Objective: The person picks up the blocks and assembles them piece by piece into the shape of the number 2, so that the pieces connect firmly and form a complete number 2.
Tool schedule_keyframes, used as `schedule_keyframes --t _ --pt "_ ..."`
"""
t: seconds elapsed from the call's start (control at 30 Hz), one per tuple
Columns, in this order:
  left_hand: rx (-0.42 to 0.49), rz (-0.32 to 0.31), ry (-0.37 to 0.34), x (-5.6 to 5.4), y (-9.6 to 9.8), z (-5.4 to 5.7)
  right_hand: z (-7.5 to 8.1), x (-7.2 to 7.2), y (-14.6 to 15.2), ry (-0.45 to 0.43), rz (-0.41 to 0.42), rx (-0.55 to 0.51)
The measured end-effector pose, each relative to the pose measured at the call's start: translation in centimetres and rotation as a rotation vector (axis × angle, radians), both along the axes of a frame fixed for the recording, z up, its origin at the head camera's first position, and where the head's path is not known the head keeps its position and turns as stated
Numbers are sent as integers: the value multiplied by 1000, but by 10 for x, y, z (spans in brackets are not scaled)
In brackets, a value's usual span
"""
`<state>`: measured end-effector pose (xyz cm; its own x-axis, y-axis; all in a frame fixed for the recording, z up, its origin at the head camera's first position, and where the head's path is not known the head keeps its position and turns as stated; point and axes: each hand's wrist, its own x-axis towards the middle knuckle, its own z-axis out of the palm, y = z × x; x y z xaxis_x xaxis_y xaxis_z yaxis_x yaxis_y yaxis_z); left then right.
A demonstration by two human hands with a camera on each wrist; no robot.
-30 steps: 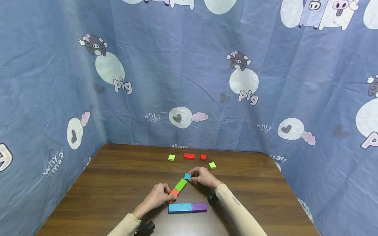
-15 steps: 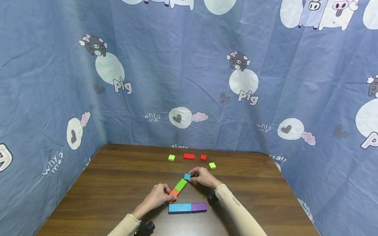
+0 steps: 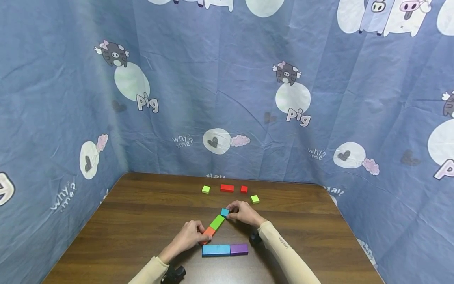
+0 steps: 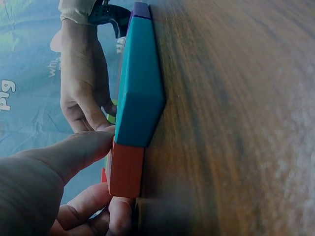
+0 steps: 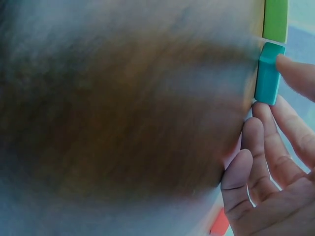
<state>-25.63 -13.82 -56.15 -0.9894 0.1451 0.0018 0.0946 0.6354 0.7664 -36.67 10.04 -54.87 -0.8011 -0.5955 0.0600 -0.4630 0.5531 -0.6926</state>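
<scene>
My left hand (image 3: 191,233) pinches an orange block (image 3: 209,231) between thumb and fingers. A green block (image 3: 217,223) continues the slanting line from its far end. Beyond that sits a small blue block (image 3: 225,213), gripped by my right hand (image 3: 245,213). In the right wrist view, the thumb lies on the small blue block (image 5: 267,73), fingertips are at its end, and a narrow gap parts it from the green block (image 5: 275,19). Nearer me, a long blue block (image 3: 216,250) and a purple block (image 3: 239,249) lie end to end.
Along the far side of the brown wooden table (image 3: 149,221) lie a red block (image 3: 227,188), a small red block (image 3: 244,189) and two lime blocks, one left (image 3: 206,189) and one right (image 3: 255,199). A blue patterned cloth (image 3: 241,118) hangs behind.
</scene>
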Motion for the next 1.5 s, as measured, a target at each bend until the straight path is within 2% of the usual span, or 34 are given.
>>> schedule_keyframes --t 0.4,0.77,0.93,1.1,1.5 --pt "-6 -4 16 0 0 0 0 -2 3 34 20 -13" --pt "2 7 8 2 0 -1 0 0 15 -19 -4 -69" --pt "-8 8 15 2 1 0 -2 -1 22 -12 -13 -64" --pt "-27 15 10 0 1 1 -2 -4 32 0 -61 -70" --pt "-6 8 -6 1 0 0 1 -8 55 54 -172 -100"
